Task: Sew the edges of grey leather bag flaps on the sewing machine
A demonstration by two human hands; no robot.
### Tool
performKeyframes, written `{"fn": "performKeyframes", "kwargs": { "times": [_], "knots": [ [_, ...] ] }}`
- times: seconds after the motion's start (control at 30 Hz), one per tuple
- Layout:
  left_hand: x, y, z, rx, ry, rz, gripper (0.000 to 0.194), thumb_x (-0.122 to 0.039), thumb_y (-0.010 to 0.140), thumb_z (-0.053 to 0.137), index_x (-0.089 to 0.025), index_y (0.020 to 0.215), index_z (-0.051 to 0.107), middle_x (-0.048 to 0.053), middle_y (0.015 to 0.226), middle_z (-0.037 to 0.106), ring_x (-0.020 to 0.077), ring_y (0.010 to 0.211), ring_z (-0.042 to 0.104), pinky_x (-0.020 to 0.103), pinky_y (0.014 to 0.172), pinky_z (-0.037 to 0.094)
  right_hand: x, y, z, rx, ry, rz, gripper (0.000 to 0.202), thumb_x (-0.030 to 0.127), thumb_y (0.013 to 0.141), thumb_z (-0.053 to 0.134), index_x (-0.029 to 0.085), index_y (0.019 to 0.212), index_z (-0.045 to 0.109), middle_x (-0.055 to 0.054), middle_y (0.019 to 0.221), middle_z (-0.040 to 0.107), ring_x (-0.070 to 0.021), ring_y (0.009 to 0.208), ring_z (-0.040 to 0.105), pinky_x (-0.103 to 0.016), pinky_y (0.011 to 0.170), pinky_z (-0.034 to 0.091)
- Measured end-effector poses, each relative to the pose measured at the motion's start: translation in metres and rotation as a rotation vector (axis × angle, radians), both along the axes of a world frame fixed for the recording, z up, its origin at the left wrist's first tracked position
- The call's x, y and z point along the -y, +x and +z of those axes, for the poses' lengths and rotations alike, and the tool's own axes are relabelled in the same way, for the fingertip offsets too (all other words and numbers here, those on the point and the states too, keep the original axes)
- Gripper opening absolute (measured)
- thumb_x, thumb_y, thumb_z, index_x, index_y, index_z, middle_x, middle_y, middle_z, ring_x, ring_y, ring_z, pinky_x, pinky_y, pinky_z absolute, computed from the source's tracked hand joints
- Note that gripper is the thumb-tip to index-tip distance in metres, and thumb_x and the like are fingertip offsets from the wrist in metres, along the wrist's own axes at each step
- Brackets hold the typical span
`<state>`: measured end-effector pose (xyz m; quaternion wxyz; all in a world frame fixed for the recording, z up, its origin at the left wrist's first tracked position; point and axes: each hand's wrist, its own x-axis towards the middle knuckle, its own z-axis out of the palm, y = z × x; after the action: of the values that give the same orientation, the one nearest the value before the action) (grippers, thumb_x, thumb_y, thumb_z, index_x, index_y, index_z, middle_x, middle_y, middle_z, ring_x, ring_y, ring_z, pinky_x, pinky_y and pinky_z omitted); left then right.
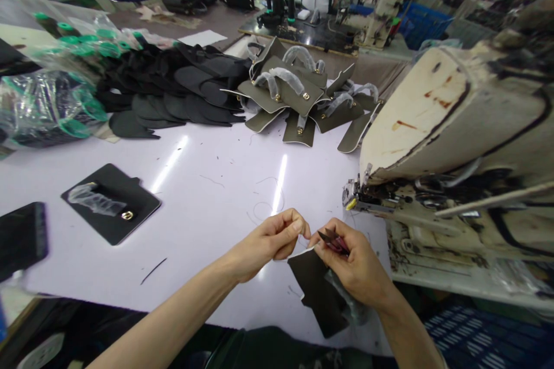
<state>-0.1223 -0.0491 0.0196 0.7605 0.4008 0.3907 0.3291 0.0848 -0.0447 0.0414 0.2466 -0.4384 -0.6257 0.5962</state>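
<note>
Head view: the left hand (277, 239) is pressed together at thumb and forefinger, apparently pinching a fine loose thread too thin to make out. The right hand (352, 259) is closed around small dark thread snips (329, 237) and also grips the upper edge of a flat black leather panel (318, 288), which hangs over the near edge of the white bench (208, 184). This panel looks mid-trim. One black panel with a wrapped handle and brass stud (110, 203) lies apart to the left. A heap of olive-grey flaps with wrapped handles (298, 95) and a pile of black cut pieces (173, 92) lie further back. A worn cream sewing machine (454, 121) stands at right.
</note>
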Motion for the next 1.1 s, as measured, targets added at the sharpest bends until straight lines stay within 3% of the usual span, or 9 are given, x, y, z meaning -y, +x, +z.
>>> {"fn": "performKeyframes", "kwargs": {
  "times": [0.13,0.27,0.43,0.57,0.67,0.87,0.93,1.1],
  "knots": [
    [0.001,-0.011,0.003,-0.32,0.231,0.004,0.033,-0.047,0.101,0.044,-0.018,0.09,0.056,-0.002,0.078,0.054,0.0086,0.057,0.032,0.026,0.055,0.026,-0.001,-0.003,0.001,0.015,0.036,0.008,0.01,0.026,0.096,0.057,0.017,0.092,0.062,0.003,0.073,0.054,-0.0106,0.065,0.047,-0.022,0.061,0.036],
    [0.0,-0.019,0.011,-0.539,0.389,-0.091,0.034,-0.044,0.101,0.041,-0.019,0.104,0.064,-0.004,0.069,0.052,0.0104,0.06,0.04,0.025,0.058,0.031,-0.001,-0.003,0.0,0.034,0.046,0.01,0.011,0.026,0.097,0.056,0.017,0.093,0.062,0.002,0.075,0.055,-0.0109,0.067,0.048,-0.023,0.062,0.036],
    [-0.008,-0.024,0.009,-0.468,0.421,-0.204,0.041,-0.047,0.1,0.042,-0.019,0.108,0.07,0.0,0.079,0.061,0.0124,0.068,0.047,0.026,0.065,0.036,-0.002,-0.002,-0.005,0.051,0.041,0.014,0.012,0.028,0.097,0.057,0.017,0.094,0.062,0.003,0.074,0.052,-0.0109,0.066,0.045,-0.023,0.061,0.034],
    [-0.014,-0.026,-0.008,-0.37,0.294,-0.251,0.039,-0.053,0.094,0.054,-0.016,0.085,0.062,-0.006,0.062,0.037,0.0098,0.056,0.03,0.024,0.053,0.025,-0.006,-0.006,-0.008,0.089,0.041,-0.031,0.009,0.026,0.094,0.058,0.018,0.089,0.06,0.004,0.071,0.052,-0.0108,0.064,0.045,-0.022,0.058,0.034],
    [-0.015,-0.025,-0.021,-0.388,0.28,-0.165,0.039,-0.053,0.093,0.055,-0.016,0.078,0.055,-0.007,0.063,0.031,0.01,0.058,0.027,0.024,0.054,0.023,-0.011,-0.01,-0.009,0.139,0.066,-0.06,0.009,0.024,0.092,0.059,0.018,0.086,0.058,0.005,0.069,0.051,-0.0105,0.062,0.046,-0.022,0.057,0.035],
    [-0.009,-0.013,-0.032,-0.221,0.251,0.039,0.035,-0.048,0.098,0.049,-0.016,0.087,0.056,0.002,0.089,0.055,0.0125,0.076,0.046,0.027,0.072,0.039,-0.013,-0.013,-0.018,0.143,0.065,-0.055,0.01,0.026,0.094,0.057,0.018,0.088,0.06,0.004,0.069,0.053,-0.0107,0.062,0.048,-0.022,0.058,0.037],
    [-0.002,-0.006,-0.035,-0.162,0.205,0.107,0.034,-0.047,0.099,0.048,-0.016,0.087,0.056,0.003,0.088,0.057,0.0137,0.079,0.05,0.029,0.076,0.042,-0.013,-0.011,-0.018,0.149,0.067,-0.054,0.01,0.027,0.094,0.057,0.018,0.091,0.061,0.003,0.072,0.057,-0.0115,0.063,0.052,-0.023,0.06,0.04],
    [0.015,0.007,-0.033,-0.267,0.244,0.279,0.032,-0.046,0.099,0.047,-0.017,0.086,0.055,0.002,0.08,0.057,0.0144,0.076,0.053,0.028,0.073,0.043,-0.016,-0.004,0.009,0.404,0.307,-0.123,0.023,0.038,0.1,0.051,0.022,0.112,0.063,-0.005,0.102,0.07,-0.0196,0.088,0.064,-0.029,0.075,0.043]
  ]
}}
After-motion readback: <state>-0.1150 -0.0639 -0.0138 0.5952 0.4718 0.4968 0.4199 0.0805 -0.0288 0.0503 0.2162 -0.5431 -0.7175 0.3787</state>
